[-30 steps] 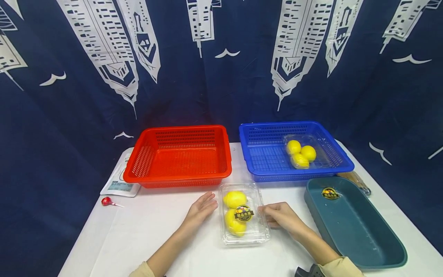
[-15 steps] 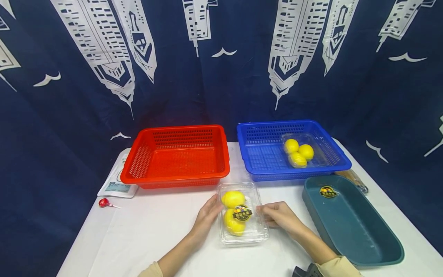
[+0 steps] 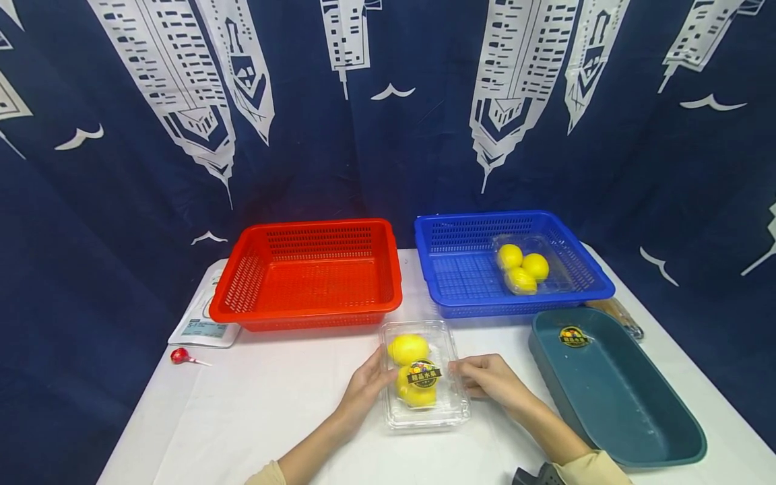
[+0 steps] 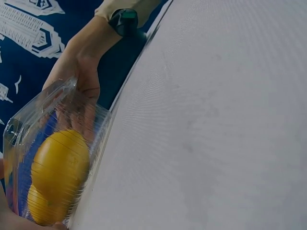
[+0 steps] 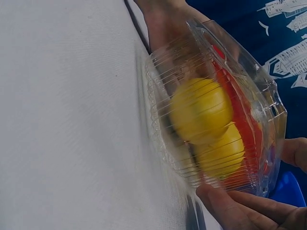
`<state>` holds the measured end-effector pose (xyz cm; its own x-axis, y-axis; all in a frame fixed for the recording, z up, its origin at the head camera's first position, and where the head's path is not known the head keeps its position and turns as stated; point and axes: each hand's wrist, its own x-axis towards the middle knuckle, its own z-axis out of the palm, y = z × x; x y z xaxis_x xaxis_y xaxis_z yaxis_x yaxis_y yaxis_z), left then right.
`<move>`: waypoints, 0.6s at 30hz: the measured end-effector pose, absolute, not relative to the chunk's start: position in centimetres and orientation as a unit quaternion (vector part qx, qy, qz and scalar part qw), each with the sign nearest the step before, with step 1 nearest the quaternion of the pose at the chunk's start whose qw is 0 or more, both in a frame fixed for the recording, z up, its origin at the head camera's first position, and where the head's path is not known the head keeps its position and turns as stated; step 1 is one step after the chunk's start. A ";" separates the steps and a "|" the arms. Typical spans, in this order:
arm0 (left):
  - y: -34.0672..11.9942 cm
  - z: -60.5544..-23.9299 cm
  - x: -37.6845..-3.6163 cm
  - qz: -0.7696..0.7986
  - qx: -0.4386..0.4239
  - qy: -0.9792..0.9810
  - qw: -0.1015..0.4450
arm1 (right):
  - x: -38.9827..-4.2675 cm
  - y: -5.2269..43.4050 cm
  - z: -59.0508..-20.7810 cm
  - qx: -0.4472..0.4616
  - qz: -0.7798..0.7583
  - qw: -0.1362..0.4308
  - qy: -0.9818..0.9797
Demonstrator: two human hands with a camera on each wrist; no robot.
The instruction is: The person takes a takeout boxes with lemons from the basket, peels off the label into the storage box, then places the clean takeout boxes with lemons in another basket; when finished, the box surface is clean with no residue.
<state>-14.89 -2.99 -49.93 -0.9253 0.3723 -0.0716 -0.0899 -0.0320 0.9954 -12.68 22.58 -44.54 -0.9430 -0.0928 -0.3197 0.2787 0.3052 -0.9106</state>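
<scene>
A clear plastic fruit box [image 3: 447, 399] lies lengthwise in the head view, its lid down, with two yellow lemons [image 3: 408, 350] inside. A black round label [image 3: 424, 374] sits on the lid. My left hand [image 3: 365, 389] grips the box's left side, thumb over the lid edge. On the opposite side my right hand [image 3: 494, 378] pinches the right edge between thumb and fingers. The left wrist view shows the ribbed side of the box close up, and my right hand [image 4: 79, 88] behind it. In the right wrist view, fingers [image 5: 230, 206] of my right hand hold the near side.
Behind the box stand a red basket [image 3: 306, 316] and a blue basket [image 3: 448, 300]; the blue one holds another clear box with three lemons [image 3: 521, 268]. A dark teal tray [image 3: 630, 397] is at the right. A red lollipop [image 3: 180, 356] and a white packet [image 3: 206, 329] lie left.
My left hand has moved right, from beside the box to gripping its left side. The lower lemon has shifted slightly right inside. My right hand keeps its pinch.
</scene>
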 end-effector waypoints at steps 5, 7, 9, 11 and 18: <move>-3.1 -49.8 -14.8 0.704 0.113 0.683 0.158 | -12.8 22.6 -44.5 0.052 -0.591 0.163 0.788; -3.1 -49.8 -14.7 0.703 0.116 0.684 0.157 | -12.8 22.6 -44.4 0.046 -0.590 0.166 0.789; -3.2 -49.8 -14.7 0.703 0.118 0.684 0.158 | -12.7 22.6 -44.2 0.045 -0.586 0.166 0.792; -3.2 -49.8 -14.6 0.702 0.123 0.684 0.157 | -12.8 22.6 -43.9 0.044 -0.580 0.165 0.797; -3.2 -49.8 -14.7 0.705 0.130 0.680 0.156 | -13.2 22.2 -42.1 0.045 -0.484 0.089 0.869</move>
